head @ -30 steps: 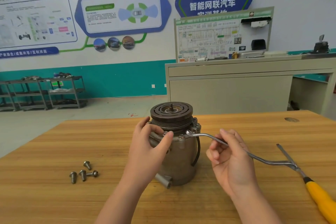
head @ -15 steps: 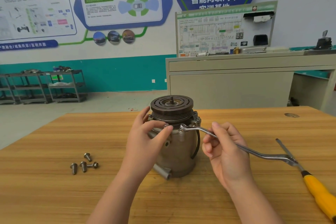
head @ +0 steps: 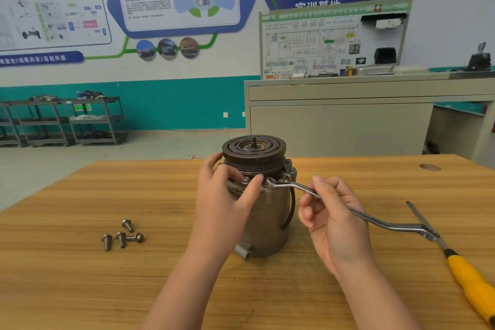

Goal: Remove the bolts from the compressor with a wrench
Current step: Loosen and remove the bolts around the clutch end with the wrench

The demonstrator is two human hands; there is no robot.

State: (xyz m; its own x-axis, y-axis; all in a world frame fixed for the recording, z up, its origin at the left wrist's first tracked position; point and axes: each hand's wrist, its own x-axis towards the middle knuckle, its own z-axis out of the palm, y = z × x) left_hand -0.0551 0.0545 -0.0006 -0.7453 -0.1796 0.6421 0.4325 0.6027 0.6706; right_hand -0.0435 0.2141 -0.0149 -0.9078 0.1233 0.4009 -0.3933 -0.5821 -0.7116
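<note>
The right grip (head: pixel 332 211) curls round the wrench (head: pixel 380 222), whose ring end sits on a bolt (head: pixel 268 183) at the compressor (head: pixel 263 211) flange. The left grip (head: pixel 222 195) clasps the compressor, upright mid-surface (head: pixel 80 289). Four loose bolts (head: pixel 122 234) lie well left; a yellow-handled screwdriver (head: pixel 471 284) lies right.

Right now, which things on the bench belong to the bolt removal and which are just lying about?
In use:
compressor, steadied by the left hand
wrench, ring end on a flange bolt, held by the right hand
four removed bolts

Lying about:
yellow-handled screwdriver on the table
</note>
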